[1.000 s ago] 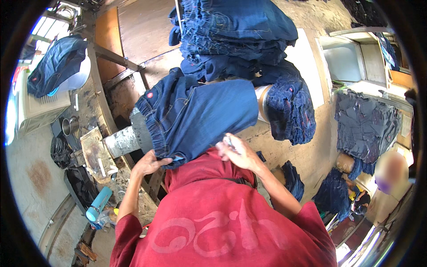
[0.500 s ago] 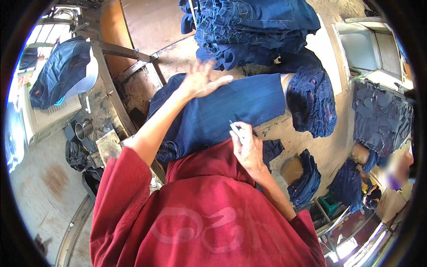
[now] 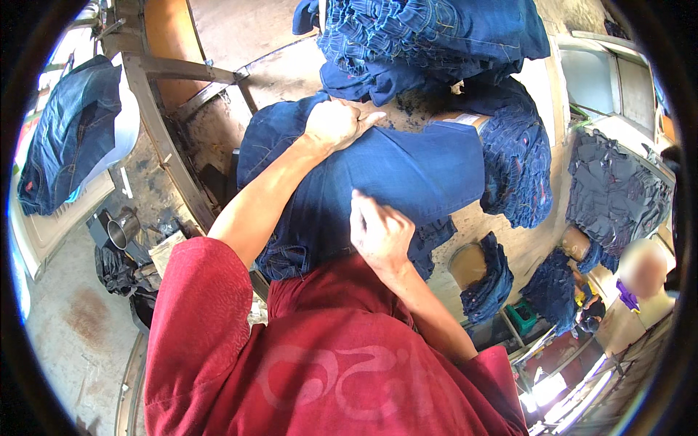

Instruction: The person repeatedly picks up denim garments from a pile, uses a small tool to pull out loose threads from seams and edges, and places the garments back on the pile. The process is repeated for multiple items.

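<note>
A blue denim trouser leg (image 3: pixel 407 167) lies spread in front of me, its hem toward the right. At the garment's far edge my left hand (image 3: pixel 336 126) is closed on the denim, thumb sticking out to the right. Over the near part of the jeans (image 3: pixel 313 196), my right hand (image 3: pixel 383 234) has its fingers curled and pressed together. Whatever that hand holds is hidden behind its fingers. A bunched part of the garment (image 3: pixel 283 260) hangs close to my body at the left.
A tall denim stack (image 3: pixel 429 43) stands beyond my hands. Gathered jeans (image 3: pixel 518 156) hang to its right over a rounded support. Farther right are more draped denim (image 3: pixel 491 280) and dark grey garments (image 3: pixel 618 185). A wooden frame (image 3: pixel 163 138) and metal mug (image 3: pixel 123 227) are at the left. Another person is at far right.
My left hand has gone from spread fingers to closed on the denim. My right hand has moved left over the jeans; the small pointed tool it held no longer shows.
</note>
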Demonstrator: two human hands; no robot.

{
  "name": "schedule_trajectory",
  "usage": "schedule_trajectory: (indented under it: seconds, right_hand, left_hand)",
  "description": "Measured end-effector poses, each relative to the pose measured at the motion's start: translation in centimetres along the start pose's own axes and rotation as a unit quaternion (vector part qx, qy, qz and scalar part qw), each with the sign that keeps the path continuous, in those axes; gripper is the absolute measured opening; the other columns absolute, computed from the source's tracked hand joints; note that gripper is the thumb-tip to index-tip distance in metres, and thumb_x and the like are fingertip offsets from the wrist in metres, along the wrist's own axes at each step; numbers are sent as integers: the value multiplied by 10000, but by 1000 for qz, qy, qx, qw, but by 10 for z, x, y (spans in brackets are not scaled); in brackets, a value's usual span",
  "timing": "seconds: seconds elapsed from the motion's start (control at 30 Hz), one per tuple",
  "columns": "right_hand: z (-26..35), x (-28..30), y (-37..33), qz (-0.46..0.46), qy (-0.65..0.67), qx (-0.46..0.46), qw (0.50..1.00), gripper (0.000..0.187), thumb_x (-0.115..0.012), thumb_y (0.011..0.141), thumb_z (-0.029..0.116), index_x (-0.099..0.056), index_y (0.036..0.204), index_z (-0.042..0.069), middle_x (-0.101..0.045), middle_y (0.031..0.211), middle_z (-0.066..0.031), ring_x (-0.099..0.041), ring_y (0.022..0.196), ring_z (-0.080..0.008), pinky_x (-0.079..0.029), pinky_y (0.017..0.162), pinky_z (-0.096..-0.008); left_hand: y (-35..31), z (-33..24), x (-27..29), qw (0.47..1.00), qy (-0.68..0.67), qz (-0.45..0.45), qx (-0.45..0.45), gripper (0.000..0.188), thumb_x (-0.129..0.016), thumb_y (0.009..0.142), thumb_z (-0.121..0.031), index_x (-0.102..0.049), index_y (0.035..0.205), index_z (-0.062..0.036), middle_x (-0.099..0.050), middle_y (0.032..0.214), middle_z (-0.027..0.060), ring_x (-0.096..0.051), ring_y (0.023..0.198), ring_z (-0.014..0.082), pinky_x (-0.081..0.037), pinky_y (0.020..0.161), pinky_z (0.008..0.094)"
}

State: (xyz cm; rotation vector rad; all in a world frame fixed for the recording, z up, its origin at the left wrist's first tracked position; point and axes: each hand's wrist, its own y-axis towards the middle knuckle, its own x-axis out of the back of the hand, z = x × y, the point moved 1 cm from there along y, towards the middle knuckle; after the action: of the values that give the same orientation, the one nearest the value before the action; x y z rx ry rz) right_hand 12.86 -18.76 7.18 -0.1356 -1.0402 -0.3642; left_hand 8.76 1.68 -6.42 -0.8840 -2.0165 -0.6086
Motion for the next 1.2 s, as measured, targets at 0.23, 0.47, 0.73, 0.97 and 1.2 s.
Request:
schedule_trajectory:
  seconds: [0.23,0.47,0.73,0.97,1.2]
  right_hand:
    - [-153,71,8,-166,6,-338,926,414,-778,1037,323,-693,1327,40,-769,1006,-131,-739,940,-229,-577,847,-378]
    - [-295,73,-13,-116,267,-575,765,435,-950,895,317,-802,1077,-50,-739,887,-29,-677,847,-162,-540,842,-326]
    - [-255,79,35,-93,27,-361,927,282,-802,1010,228,-765,1119,-30,-799,965,-211,-754,873,-278,-581,816,-424]
    - [-29,26,-6,14,72,-2,997,175,-744,1008,99,-752,1182,100,-815,989,-107,-783,778,-286,-627,679,-417]
    - [-6,-5,0,-5,-21,29,999,196,-796,937,102,-809,1132,115,-777,813,-34,-712,617,-201,-563,550,-363]
  left_hand:
    - [-5,-30,38,944,-157,237,166,858,-779,869,-781,-798,908,76,-750,793,281,-780,789,401,-605,771,488]
    - [-3,-33,35,908,-241,284,192,810,-740,934,-742,-797,948,65,-742,799,280,-757,773,415,-580,759,490]
    - [5,-5,-20,993,-101,50,23,436,-690,1074,-473,-623,1138,-47,-709,734,222,-734,690,431,-578,640,532]
    - [-2,-1,-36,996,-64,25,49,248,-637,1112,-281,-566,1248,-85,-725,737,208,-725,639,428,-573,588,549]
    - [0,-4,-28,994,-88,23,56,221,-610,1117,-276,-564,1253,-108,-715,692,197,-724,608,410,-570,563,533]
